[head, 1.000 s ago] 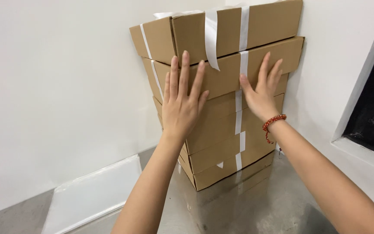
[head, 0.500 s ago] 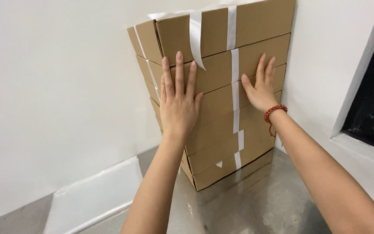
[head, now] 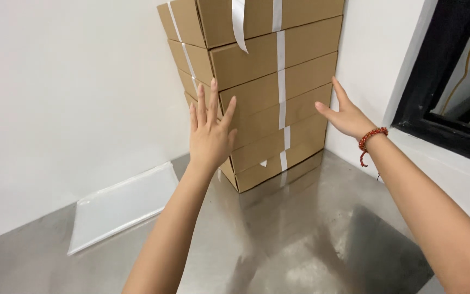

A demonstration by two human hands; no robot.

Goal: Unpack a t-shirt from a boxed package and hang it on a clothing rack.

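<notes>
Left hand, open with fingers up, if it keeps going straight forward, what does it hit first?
Most likely the front corner of the stack of brown cardboard boxes bound with white strapping. The left hand looks just short of it, though depth is unclear.

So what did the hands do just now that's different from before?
Both hands slid apart along the stack of cardboard boxes. The left hand went to the stack's left corner, and the right hand moved to its right edge by the wall. Both are still open and flat. The boxes stayed bundled in white strapping, and the clear plastic sheet did not move.
</notes>
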